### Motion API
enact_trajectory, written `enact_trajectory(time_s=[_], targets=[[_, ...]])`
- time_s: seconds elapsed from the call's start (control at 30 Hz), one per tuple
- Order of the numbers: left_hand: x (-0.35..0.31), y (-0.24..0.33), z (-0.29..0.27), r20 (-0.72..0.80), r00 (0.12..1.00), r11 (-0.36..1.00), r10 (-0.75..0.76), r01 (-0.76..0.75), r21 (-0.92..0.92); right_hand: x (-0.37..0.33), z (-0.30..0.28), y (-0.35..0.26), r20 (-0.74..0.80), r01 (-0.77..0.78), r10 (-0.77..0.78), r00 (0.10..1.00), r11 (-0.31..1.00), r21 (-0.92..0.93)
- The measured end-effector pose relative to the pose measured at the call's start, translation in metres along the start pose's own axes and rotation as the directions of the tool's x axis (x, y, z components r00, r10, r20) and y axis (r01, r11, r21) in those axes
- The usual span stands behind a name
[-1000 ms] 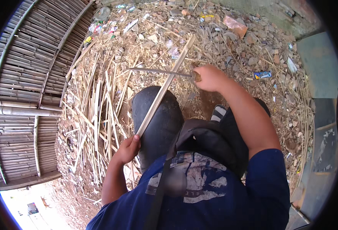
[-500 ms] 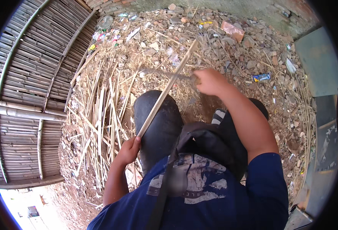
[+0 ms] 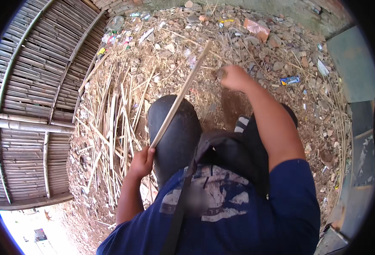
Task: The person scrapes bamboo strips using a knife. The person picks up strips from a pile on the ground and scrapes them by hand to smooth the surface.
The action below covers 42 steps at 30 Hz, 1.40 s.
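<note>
My left hand point(image 3: 142, 162) is closed round the lower end of a long, pale bamboo strip point(image 3: 179, 98). The strip slants up and away to the right, passing over my dark-trousered left knee point(image 3: 174, 127). Its far end is in the air above the littered ground. To the right of that end, my right hand point(image 3: 237, 79) is closed on the handle of a knife point(image 3: 219, 74). Only the handle end shows; the blade is too blurred or turned to make out now. The knife and strip appear apart.
Split bamboo strips point(image 3: 113, 131) lie in a loose pile left of my knee. A bamboo-slat wall point(image 3: 34, 72) stands at the left. Broken brick point(image 3: 256, 29), stones and a blue wrapper point(image 3: 290, 80) litter the ground. Grey-green panels point(image 3: 353, 63) line the right side.
My right hand has moved slightly up and right. The dark blade that reached left across the strip no longer shows there. The strip's far end has shifted a little left.
</note>
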<state>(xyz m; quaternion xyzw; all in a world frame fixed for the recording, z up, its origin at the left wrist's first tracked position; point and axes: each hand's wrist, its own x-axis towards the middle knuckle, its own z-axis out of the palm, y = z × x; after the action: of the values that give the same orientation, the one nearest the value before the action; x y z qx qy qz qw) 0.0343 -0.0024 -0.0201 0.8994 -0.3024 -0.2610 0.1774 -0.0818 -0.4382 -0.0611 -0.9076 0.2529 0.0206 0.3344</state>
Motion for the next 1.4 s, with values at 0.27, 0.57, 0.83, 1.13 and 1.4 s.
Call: enact_trajectory(time_s=[0.27, 0.57, 0.83, 1.13, 1.4], targets=[[-0.011, -0.024, 0.0, 0.067, 0.997, 0.946, -0.026, 0.046, -0.321, -0.006, -0.021, -0.015, -0.238, 0.059, -0.018, 0.971, 0.984, 0.17], [-0.018, 0.004, 0.001, -0.29, 0.957, 0.98, 0.023, 0.036, 0.197, -0.021, -0.025, -0.027, -0.161, 0.181, -0.205, 0.965, 0.972, -0.151], [-0.01, -0.014, 0.007, -0.224, 0.97, 0.98, 0.095, -0.052, 0.192, -0.001, -0.004, -0.026, -0.1, 0.197, -0.186, 0.977, 0.975, 0.106], [-0.011, -0.006, -0.002, -0.21, 0.974, 0.979, 0.083, -0.04, 0.202, -0.022, -0.009, -0.061, 0.001, 0.238, -0.243, 0.97, 0.95, -0.202], [-0.011, -0.009, -0.007, -0.156, 0.985, 0.986, 0.069, -0.043, 0.158, -0.007, -0.028, -0.028, -0.013, 0.045, -0.044, 0.999, 0.997, 0.065]])
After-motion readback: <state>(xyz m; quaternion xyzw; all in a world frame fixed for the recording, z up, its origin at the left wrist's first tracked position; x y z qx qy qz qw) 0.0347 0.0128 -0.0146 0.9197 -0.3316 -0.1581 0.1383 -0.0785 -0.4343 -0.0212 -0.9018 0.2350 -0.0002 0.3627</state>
